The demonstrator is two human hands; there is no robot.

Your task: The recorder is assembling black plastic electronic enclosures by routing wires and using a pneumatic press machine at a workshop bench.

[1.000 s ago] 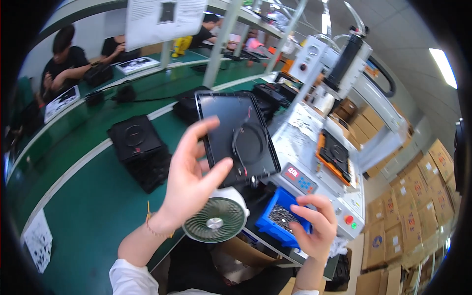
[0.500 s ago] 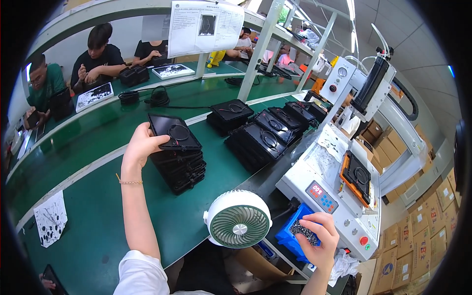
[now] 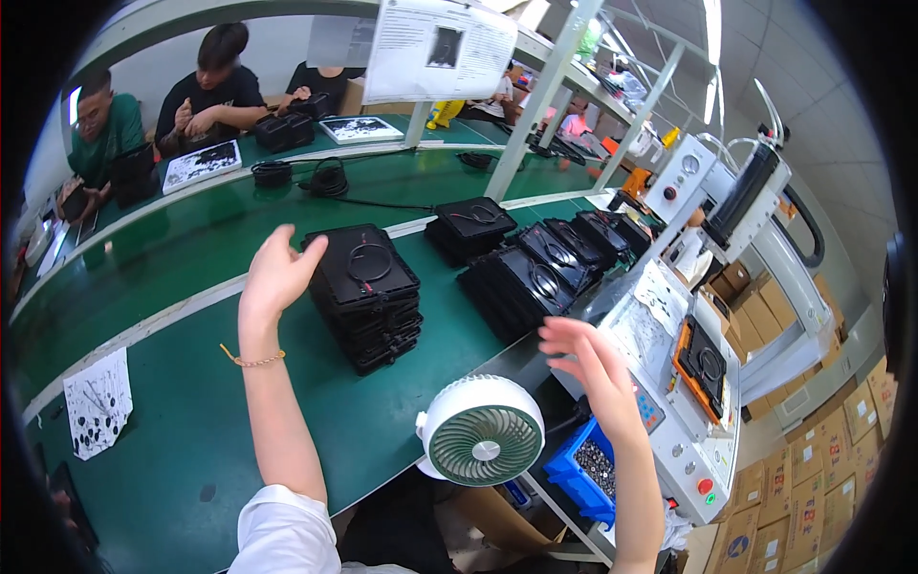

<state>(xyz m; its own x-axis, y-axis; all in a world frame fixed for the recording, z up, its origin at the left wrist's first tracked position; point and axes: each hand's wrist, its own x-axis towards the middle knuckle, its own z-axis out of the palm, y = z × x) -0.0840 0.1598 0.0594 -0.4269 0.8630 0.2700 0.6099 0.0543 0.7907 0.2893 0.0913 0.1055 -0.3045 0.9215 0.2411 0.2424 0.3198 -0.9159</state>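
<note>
My left hand [image 3: 277, 273] is open, fingers spread, at the left edge of a stack of black trays [image 3: 368, 295] on the green bench; whether it touches the stack I cannot tell. The top tray holds a black coiled ring. My right hand [image 3: 588, 368] is raised and open above a small white fan [image 3: 481, 442], holding nothing. Below it sits a blue bin of small screws [image 3: 583, 469]. More black trays [image 3: 521, 277] lie in a row to the right of the stack.
A white machine [image 3: 684, 383] with buttons and an orange fixture stands at the right. A paper sheet [image 3: 98, 402] lies at the left. Across the far green bench [image 3: 229, 206] other people work. Cardboard boxes [image 3: 813, 478] are stacked at lower right.
The black tray my left hand held up a second ago now lies on the stack, and that hand has opened beside it. My right hand rose out of the blue bin, empty.
</note>
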